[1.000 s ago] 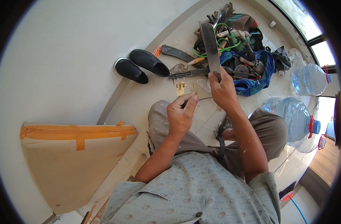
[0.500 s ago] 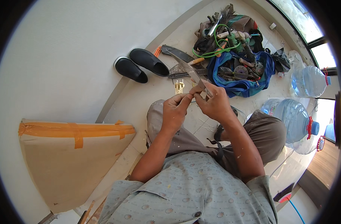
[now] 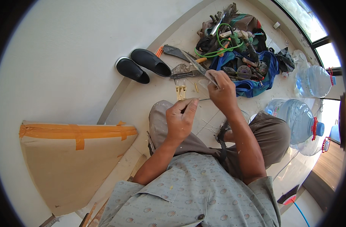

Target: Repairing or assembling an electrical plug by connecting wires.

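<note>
My left hand (image 3: 181, 118) is closed in a pinch, thumb against the bent forefinger. A thin dark cable (image 3: 206, 99) comes out at its fingertips and runs right, passing below my other hand. My right hand (image 3: 223, 92), higher and to the right, grips a long flat metal blade (image 3: 200, 68) that slants up and left; its held end is hidden in the fist. Just beyond my left hand lies an opened two-pin plug (image 3: 181, 90), cream-coloured with brass parts. A small brass piece (image 3: 196, 87) lies beside it on the tiles.
An open blue tool bag (image 3: 269, 72) overflows with tools and a green cord (image 3: 218, 51) ahead. Black slip-on shoes (image 3: 151, 62) stand by the wall. Large water bottles (image 3: 294, 119) are at my right, a taped cardboard piece (image 3: 78, 162) at my left. Wire scraps (image 3: 207, 125) lie between my legs.
My hands have drawn apart. The right hand has moved up and right with the blade, off the left fingertips; the left hand has shifted slightly down and right, still pinched.
</note>
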